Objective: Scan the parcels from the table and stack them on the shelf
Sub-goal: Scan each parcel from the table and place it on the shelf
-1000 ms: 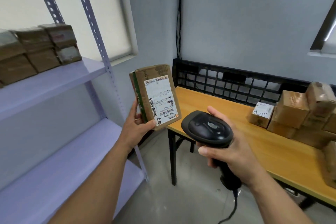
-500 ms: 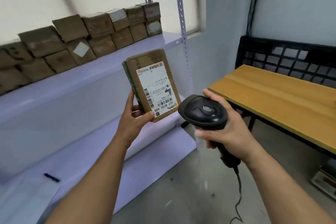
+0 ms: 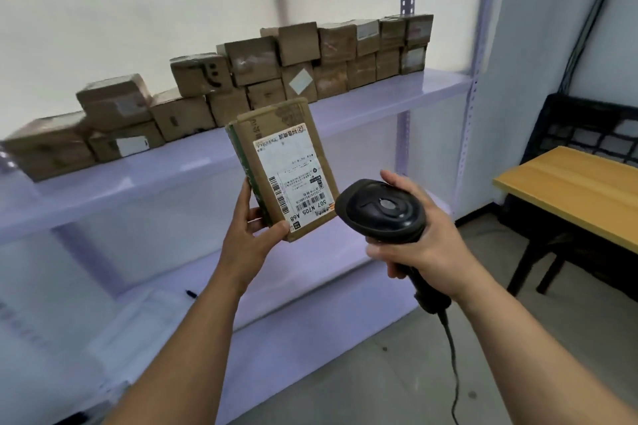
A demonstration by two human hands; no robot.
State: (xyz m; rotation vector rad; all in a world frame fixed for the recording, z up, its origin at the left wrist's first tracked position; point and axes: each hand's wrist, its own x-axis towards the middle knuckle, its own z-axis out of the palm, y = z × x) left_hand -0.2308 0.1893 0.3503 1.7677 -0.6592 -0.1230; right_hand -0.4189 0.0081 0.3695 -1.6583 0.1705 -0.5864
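So my left hand (image 3: 247, 241) grips the parcel (image 3: 281, 167) upright, label facing me; right hand (image 3: 419, 245) clutches the scanner (image 3: 381, 212) just right of it, stacked parcels (image 3: 262, 79) on the far shelf (image 3: 345, 114), slightly blurry.

Inspector: Any legible marking?
Me: The white label (image 3: 293, 179) on the parcel (image 3: 276, 117) in my left hand (image 3: 247, 241) reads "507 N705 A68", inverted, beside barcodes. Finer print is illegible.
Inspector: And the shelf boxes (image 3: 310, 55)?
Me: Too blurred to read.
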